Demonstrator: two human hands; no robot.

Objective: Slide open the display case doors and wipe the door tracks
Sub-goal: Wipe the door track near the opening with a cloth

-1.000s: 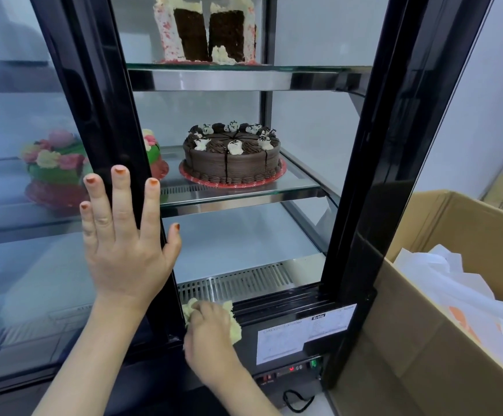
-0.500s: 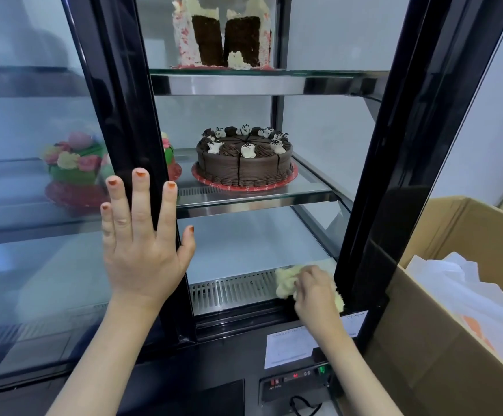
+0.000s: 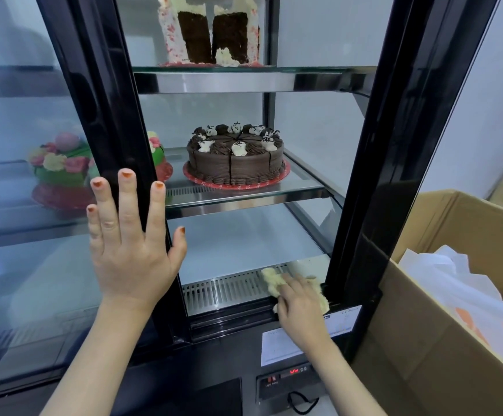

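The cloth (image 3: 271, 280), pale yellow and bunched, was held under the curled fingers of the right grip (image 3: 299, 304), with its folds showing at the grip's eleven and three o'clock sides. It was pressed at the three o'clock end of the door track (image 3: 232, 318), just beside the case's black right post (image 3: 394, 145). The track's long axis ran roughly from nine to three o'clock, beneath the slotted metal grille (image 3: 223, 291). The left grip (image 3: 130, 256) was laid flat, fingers straight and pointing toward twelve o'clock, against the black frame of the sliding door (image 3: 103, 115). A chocolate cake (image 3: 235, 157) was seen on the middle shelf, and a cardboard box (image 3: 424, 340) at four o'clock.
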